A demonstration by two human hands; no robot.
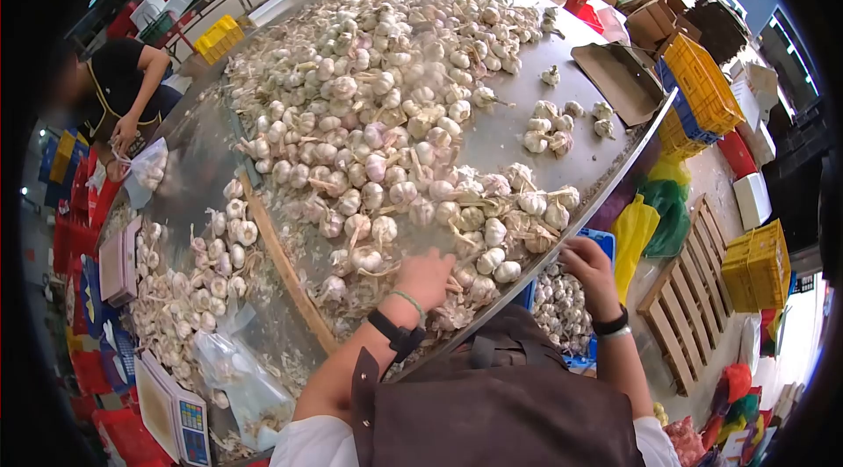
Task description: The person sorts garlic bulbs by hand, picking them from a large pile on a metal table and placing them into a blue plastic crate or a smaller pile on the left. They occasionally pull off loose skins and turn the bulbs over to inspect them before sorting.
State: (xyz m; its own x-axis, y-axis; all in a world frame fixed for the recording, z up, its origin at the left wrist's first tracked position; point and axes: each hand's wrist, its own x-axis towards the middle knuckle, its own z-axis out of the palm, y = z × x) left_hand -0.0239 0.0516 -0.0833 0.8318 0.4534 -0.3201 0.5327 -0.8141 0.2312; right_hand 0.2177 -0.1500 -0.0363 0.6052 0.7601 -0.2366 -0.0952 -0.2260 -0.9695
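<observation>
A large heap of garlic bulbs [376, 166] with dry stems covers the metal table [509, 85]. My left hand [426, 278] reaches into the near edge of the heap, its fingertips down among bulbs and loose stems and partly hidden. Past the table's edge, my right hand [593, 274] hangs over a blue crate [604, 241] that holds more garlic [562, 309]. The fingers of that hand are curled together, and what they hold, if anything, is hidden. A wristband shows on each of my wrists.
A wooden strip [283, 260] divides the table; left of it lie more garlic, a plastic bag [241, 366] and a digital scale [173, 410]. Across the table a person [123, 94] handles a bag. Right of me are a wooden pallet [689, 296] and yellow crates [755, 269].
</observation>
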